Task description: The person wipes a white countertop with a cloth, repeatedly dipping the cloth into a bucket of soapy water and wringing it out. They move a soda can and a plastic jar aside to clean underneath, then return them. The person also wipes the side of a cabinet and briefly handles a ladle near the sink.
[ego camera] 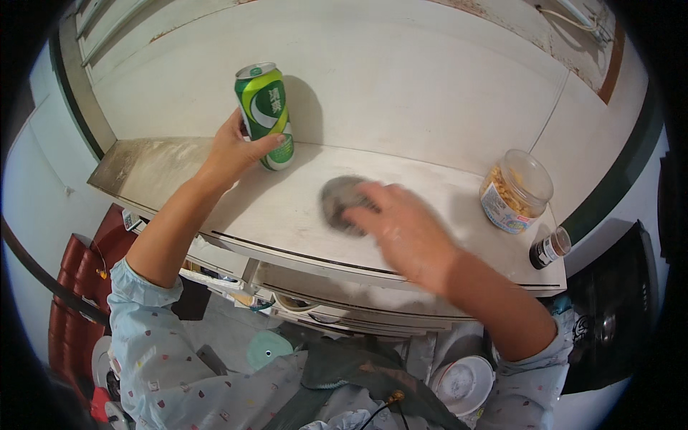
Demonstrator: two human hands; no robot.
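My left hand [236, 145] is closed around the lower part of a green aluminium drink can [269, 110], which tilts slightly near the wall at the back of a white wooden shelf top [285, 199]. Right of it, my right hand [403, 226] grips a grey, round scouring pad or cloth [344, 204] by its right side. The pad is low over the white surface; motion blur hides its exact material and whether it touches.
A clear plastic jar [516, 191] of yellow pieces and a small dark-labelled bottle [549, 248] stand at the right end. Open drawers [220, 255] lie below the front edge. On the floor are a white bucket [465, 384] and a green stool or lid [269, 349].
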